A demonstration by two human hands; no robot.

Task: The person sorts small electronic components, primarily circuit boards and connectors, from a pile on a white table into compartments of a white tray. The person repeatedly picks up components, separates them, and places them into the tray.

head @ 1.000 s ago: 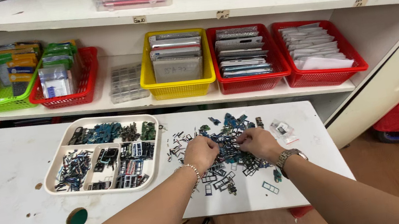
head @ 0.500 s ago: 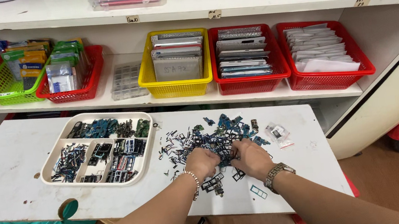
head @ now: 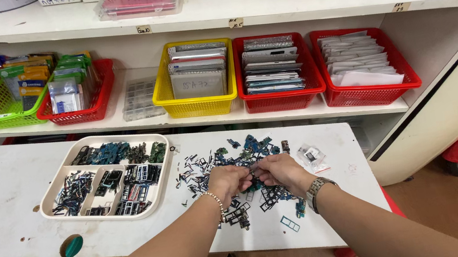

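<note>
hands – left (head: 229, 180) | right (head: 277, 170) – lifted off parts pile (head: 245, 161), together pinching small part (head: 254, 170)

A white table (head: 9, 204) carries a cream divided tray (head: 54, 190) at its left and a loose pile of small parts (head: 243, 150) at its middle, with a clear packet (head: 310, 156) just right of the pile. Behind, a white shelf (head: 140, 124) holds red, green and yellow baskets and a clear box (head: 139, 99).
</note>
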